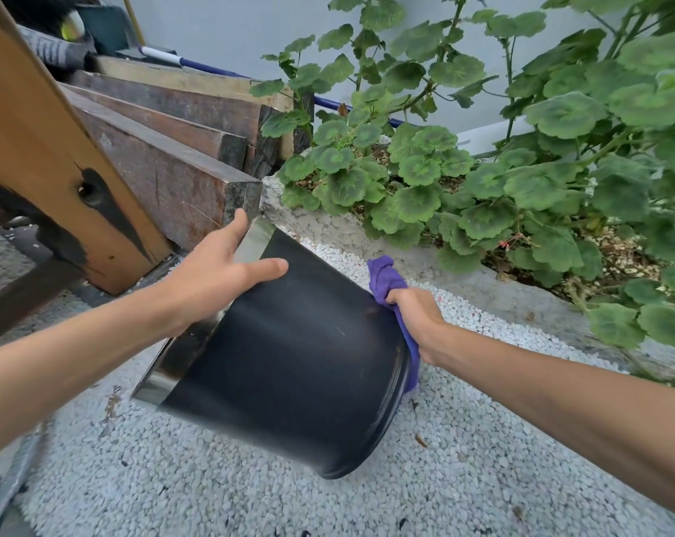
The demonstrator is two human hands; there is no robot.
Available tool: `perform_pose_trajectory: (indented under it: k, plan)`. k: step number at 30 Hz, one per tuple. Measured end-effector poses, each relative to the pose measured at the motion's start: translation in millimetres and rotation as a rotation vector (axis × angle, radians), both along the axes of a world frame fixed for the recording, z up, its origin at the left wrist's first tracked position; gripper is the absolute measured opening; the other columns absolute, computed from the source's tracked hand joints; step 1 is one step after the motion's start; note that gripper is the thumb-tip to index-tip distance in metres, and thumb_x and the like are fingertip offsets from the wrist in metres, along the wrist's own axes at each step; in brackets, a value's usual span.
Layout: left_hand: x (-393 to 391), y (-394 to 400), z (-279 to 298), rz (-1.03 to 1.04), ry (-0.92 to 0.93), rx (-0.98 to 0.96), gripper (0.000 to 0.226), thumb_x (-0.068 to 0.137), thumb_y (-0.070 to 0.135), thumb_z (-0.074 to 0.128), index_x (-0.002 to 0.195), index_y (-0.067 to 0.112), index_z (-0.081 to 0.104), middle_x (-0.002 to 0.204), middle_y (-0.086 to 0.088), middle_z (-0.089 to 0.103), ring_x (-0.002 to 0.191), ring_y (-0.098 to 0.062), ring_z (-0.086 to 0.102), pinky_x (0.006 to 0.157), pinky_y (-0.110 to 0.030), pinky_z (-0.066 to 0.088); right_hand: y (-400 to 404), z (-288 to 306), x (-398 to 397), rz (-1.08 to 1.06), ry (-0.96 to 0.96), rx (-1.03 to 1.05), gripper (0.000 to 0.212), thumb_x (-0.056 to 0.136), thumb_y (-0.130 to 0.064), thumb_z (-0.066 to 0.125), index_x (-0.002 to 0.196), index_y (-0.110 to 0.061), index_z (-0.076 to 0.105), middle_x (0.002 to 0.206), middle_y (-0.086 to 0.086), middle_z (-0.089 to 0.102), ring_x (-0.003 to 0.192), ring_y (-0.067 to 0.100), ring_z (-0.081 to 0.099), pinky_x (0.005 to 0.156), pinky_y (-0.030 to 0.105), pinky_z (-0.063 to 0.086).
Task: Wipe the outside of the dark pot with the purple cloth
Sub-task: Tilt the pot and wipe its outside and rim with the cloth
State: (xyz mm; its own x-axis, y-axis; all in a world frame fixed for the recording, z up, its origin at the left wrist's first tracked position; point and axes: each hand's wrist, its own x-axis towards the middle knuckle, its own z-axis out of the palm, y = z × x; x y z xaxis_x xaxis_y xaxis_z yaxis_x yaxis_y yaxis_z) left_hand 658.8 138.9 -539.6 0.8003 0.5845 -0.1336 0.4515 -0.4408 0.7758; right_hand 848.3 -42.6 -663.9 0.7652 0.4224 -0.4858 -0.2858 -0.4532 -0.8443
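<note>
The dark pot is black with a shiny metal band at its rim. It is tilted on its side, mouth to the left and base to the lower right, above white gravel. My left hand grips the rim at the upper left, thumb along the black wall and fingers over the metal band. My right hand holds the bunched purple cloth against the pot's right side near the base. Part of the cloth hangs down behind the base edge.
White gravel covers the ground below the pot. A concrete planter edge with a leafy green plant runs behind and to the right. Stacked wooden beams and a slanted wooden board stand at the left.
</note>
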Motion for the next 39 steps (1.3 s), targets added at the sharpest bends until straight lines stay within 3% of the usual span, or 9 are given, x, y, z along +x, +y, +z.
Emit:
perform_pose_trajectory:
  k: [6, 9, 11, 14, 16, 19, 27, 33, 39]
  plan:
    - [-19, -10, 27, -0.121, -0.115, 0.236, 0.109, 0.079, 0.055, 0.072, 0.159, 0.031, 0.003, 0.156, 0.023, 0.026, 0.141, 0.006, 0.027, 0.112, -0.022, 0.024, -14, 35, -8, -0.089, -0.246, 0.212, 0.024, 0.068, -0.028, 0.055, 0.089, -0.023, 0.065, 0.087, -0.003, 0.067, 0.081, 0.02, 0.058, 0.075, 0.037, 0.044]
    - [-34, -34, 22, -0.21, -0.099, 0.351, 0.103, 0.087, 0.038, 0.072, 0.159, 0.031, -0.001, 0.096, 0.037, 0.057, 0.08, 0.02, 0.052, 0.073, -0.005, 0.038, -39, 25, -33, -0.053, -0.302, 0.177, 0.023, 0.083, -0.017, 0.058, 0.105, -0.021, 0.063, 0.099, 0.002, 0.068, 0.09, 0.021, 0.062, 0.075, 0.036, 0.046]
    - [-41, -44, 8, -0.215, -0.11, 0.425, 0.103, 0.085, 0.025, 0.076, 0.159, 0.024, 0.003, 0.076, 0.036, 0.06, 0.067, 0.015, 0.055, 0.063, -0.004, 0.038, -55, 16, -49, -0.038, -0.302, 0.156, 0.026, 0.081, -0.014, 0.058, 0.106, -0.019, 0.062, 0.099, 0.004, 0.068, 0.09, 0.022, 0.063, 0.072, 0.032, 0.044]
    - [-44, -52, 6, -0.241, -0.15, 0.404, 0.096, 0.084, 0.027, 0.075, 0.156, 0.025, 0.012, 0.097, 0.045, 0.06, 0.079, 0.02, 0.057, 0.069, 0.003, 0.037, -67, 13, -57, -0.044, -0.303, 0.142, 0.037, 0.071, -0.02, 0.053, 0.106, -0.021, 0.063, 0.103, 0.006, 0.067, 0.094, 0.023, 0.064, 0.074, 0.031, 0.047]
    - [-37, -53, 11, -0.267, -0.178, 0.396, 0.089, 0.08, 0.053, 0.068, 0.15, 0.024, 0.02, 0.142, 0.04, 0.041, 0.113, 0.014, 0.053, 0.081, -0.001, 0.037, -72, 10, -58, -0.021, -0.321, 0.133, 0.042, 0.069, -0.024, 0.052, 0.11, -0.024, 0.062, 0.111, 0.009, 0.064, 0.098, 0.023, 0.063, 0.08, 0.032, 0.048]
    - [-22, -42, 12, -0.248, -0.118, 0.529, 0.078, 0.077, 0.068, 0.051, 0.136, 0.023, 0.031, 0.164, 0.011, 0.018, 0.128, -0.007, 0.045, 0.093, -0.031, 0.04, -75, 10, -65, 0.02, -0.36, 0.115, 0.043, 0.074, -0.024, 0.055, 0.116, -0.027, 0.059, 0.122, 0.009, 0.056, 0.101, 0.009, 0.059, 0.088, 0.03, 0.045]
    - [-16, -47, 12, -0.334, -0.063, 0.654, 0.098, 0.08, 0.068, 0.05, 0.155, 0.015, 0.018, 0.16, -0.001, 0.025, 0.148, -0.018, 0.026, 0.115, -0.037, 0.031, -86, -7, -64, 0.035, -0.444, 0.088, 0.052, 0.09, -0.004, 0.059, 0.141, -0.016, 0.053, 0.13, 0.006, 0.044, 0.098, -0.021, 0.046, 0.083, 0.0, 0.033]
    - [-9, -43, 27, -0.289, -0.062, 0.946, 0.07, 0.081, 0.067, 0.047, 0.118, 0.009, 0.059, 0.098, -0.004, 0.041, 0.092, -0.022, 0.037, 0.081, -0.045, 0.046, -96, 0, -74, 0.069, -0.427, 0.113, 0.057, 0.07, -0.026, 0.051, 0.126, -0.03, 0.051, 0.123, 0.0, 0.045, 0.105, -0.009, 0.048, 0.097, 0.018, 0.037]
    - [4, -31, 21, -0.271, -0.063, 0.939, 0.058, 0.079, 0.067, 0.046, 0.1, 0.017, 0.067, 0.096, -0.004, 0.045, 0.095, -0.025, 0.035, 0.084, -0.043, 0.037, -91, -5, -69, 0.095, -0.47, 0.064, 0.052, 0.092, 0.0, 0.06, 0.141, -0.015, 0.05, 0.126, 0.004, 0.042, 0.1, -0.008, 0.048, 0.079, -0.003, 0.034]
